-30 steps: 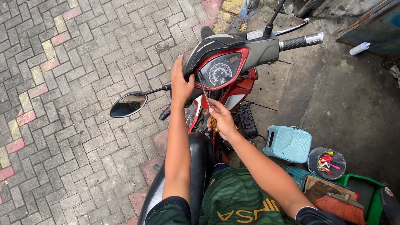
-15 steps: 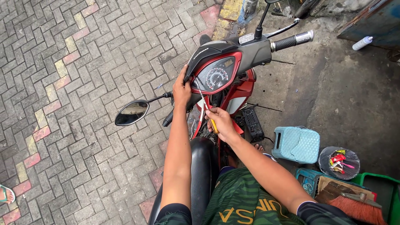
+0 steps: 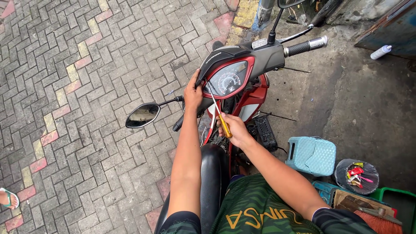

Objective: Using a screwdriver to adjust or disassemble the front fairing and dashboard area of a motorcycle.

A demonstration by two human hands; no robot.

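I sat astride the red and black scooter (image 3: 242,82), looking down over its black seat (image 3: 212,173) toward the handlebars. My left hand (image 3: 193,93) was closed over the left edge of the headlight cowl, just beside the round speedometer (image 3: 227,80), its grip clamped on the black plastic rim. My right hand (image 3: 232,130) was wrapped tight round the yellow handle of a screwdriver (image 3: 219,112), and the thin metal shaft slanted up and to the left, its tip lying against the panel just below the speedometer, between my two hands. The left mirror (image 3: 143,115) stuck out on its stalk over the brick paving (image 3: 65,86), and the right handlebar grip (image 3: 303,47) pointed toward the stained concrete (image 3: 368,99) on that side. On the concrete beside the scooter's right flank stood a small pale-blue plastic stool (image 3: 312,155), and next to it a round black tray (image 3: 357,175) of small colourful bits. A white spray can (image 3: 381,52) lay near the top right corner of the ground, well apart from me. Someone's sandalled foot (image 3: 8,199) showed at the paving's left edge.
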